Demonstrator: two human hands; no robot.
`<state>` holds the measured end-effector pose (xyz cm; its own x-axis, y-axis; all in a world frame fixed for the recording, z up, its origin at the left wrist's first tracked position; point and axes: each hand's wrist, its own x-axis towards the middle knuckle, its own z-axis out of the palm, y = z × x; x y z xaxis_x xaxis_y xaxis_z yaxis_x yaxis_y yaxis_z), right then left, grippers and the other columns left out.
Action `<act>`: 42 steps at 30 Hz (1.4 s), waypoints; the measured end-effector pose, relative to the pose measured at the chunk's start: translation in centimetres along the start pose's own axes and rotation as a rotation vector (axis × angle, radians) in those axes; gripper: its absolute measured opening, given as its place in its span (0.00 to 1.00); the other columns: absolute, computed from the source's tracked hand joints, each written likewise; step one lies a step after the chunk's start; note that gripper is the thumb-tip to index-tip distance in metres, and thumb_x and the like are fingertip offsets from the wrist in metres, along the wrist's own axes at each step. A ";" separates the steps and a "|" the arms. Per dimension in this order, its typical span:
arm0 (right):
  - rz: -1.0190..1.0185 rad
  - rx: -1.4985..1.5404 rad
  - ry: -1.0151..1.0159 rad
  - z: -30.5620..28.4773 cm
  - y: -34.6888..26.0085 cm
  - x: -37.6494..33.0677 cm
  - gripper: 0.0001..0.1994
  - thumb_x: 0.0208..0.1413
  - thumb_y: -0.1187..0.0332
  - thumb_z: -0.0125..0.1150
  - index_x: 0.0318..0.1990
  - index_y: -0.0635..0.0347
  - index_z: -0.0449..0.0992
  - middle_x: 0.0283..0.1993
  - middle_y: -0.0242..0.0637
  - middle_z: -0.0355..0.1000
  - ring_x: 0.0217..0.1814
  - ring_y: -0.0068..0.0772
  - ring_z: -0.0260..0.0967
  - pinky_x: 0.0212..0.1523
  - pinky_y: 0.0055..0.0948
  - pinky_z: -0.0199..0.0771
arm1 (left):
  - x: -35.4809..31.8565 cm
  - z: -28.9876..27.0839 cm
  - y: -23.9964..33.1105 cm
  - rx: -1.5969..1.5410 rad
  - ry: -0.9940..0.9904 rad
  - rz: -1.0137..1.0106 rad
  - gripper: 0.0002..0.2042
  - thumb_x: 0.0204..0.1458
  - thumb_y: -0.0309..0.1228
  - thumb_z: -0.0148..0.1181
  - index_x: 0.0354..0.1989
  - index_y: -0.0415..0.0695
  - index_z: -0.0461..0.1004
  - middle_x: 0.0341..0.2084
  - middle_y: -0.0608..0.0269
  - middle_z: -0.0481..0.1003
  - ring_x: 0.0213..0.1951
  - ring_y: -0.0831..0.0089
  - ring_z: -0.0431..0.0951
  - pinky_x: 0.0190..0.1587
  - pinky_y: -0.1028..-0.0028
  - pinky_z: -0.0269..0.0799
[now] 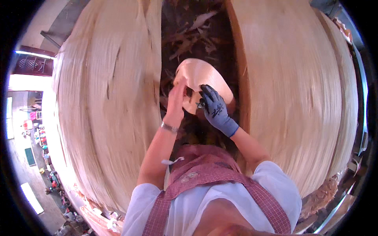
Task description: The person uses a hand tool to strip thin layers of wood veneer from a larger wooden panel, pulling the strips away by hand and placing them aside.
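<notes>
Pale shavings [204,18] litter the dark floor [227,49].

And here the pale curled wood strip [210,76] slips partly out of sight behind the bare left hand [176,98] and gloved right hand [216,110]! Those left fingertips blur right into it, while a little dark thing [201,103] by the gloved fingers (can't call that one, folks) is too small to tell. Up top, both broad slabs, left slab [114,102] and right slab [291,94], run out of view; leftward, the colourful clutter [47,157] is just specks; below, the apron straps [156,218] are cut off.
</notes>
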<state>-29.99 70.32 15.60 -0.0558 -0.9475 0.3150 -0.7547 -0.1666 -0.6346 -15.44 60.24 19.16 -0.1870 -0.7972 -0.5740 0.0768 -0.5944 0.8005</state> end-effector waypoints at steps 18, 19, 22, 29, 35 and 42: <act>0.217 0.412 0.081 -6.5 9.1 25.2 0.52 0.36 0.58 0.81 0.68 0.63 0.55 0.65 0.42 0.58 0.67 0.36 0.57 0.66 0.34 0.60 | 3.7 -1.4 41.9 -0.484 -0.151 0.824 0.15 0.51 0.26 0.65 0.47 0.39 0.72 0.42 0.63 0.78 0.43 0.75 0.78 0.47 0.76 0.74; 0.168 0.376 0.091 -6.2 11.4 28.0 0.49 0.38 0.59 0.80 0.67 0.63 0.56 0.64 0.42 0.59 0.65 0.36 0.58 0.65 0.34 0.61 | 4.1 -2.5 43.5 -0.477 -0.137 0.870 0.15 0.52 0.27 0.65 0.47 0.39 0.72 0.42 0.62 0.78 0.44 0.73 0.78 0.47 0.74 0.74; -0.054 0.301 0.031 -5.0 9.9 38.7 0.41 0.43 0.62 0.77 0.64 0.63 0.62 0.64 0.39 0.61 0.66 0.35 0.58 0.66 0.34 0.59 | 4.9 -8.9 46.8 -0.399 -0.038 0.962 0.12 0.55 0.28 0.62 0.47 0.41 0.74 0.42 0.63 0.78 0.44 0.71 0.79 0.46 0.71 0.76; -0.420 0.427 0.005 0.9 6.4 64.3 0.33 0.49 0.66 0.73 0.63 0.60 0.65 0.63 0.41 0.64 0.66 0.35 0.60 0.62 0.32 0.65 | 4.0 -18.2 52.2 -0.502 0.285 1.023 0.15 0.55 0.30 0.63 0.51 0.43 0.72 0.46 0.63 0.77 0.47 0.70 0.77 0.51 0.69 0.74; -0.628 0.373 -0.110 6.2 -7.1 75.8 0.39 0.39 0.57 0.79 0.60 0.56 0.68 0.55 0.42 0.69 0.48 0.36 0.73 0.47 0.29 0.75 | 0.4 -21.5 51.1 -0.479 0.683 1.158 0.18 0.57 0.31 0.61 0.55 0.44 0.70 0.49 0.65 0.76 0.51 0.69 0.76 0.54 0.67 0.73; -0.721 0.124 -0.705 18.4 -22.7 80.1 0.24 0.48 0.48 0.69 0.47 0.55 0.79 0.41 0.37 0.78 0.42 0.34 0.75 0.44 0.31 0.75 | -5.8 -35.1 45.1 -0.587 1.086 1.153 0.17 0.54 0.32 0.64 0.52 0.48 0.73 0.48 0.67 0.76 0.49 0.71 0.75 0.53 0.69 0.73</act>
<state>-5.28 -6.80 42.21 0.8142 -0.5488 0.1895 -0.3808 -0.7512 -0.5392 23.46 34.34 52.59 0.9145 -0.3637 0.1775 0.0572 0.5502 0.8330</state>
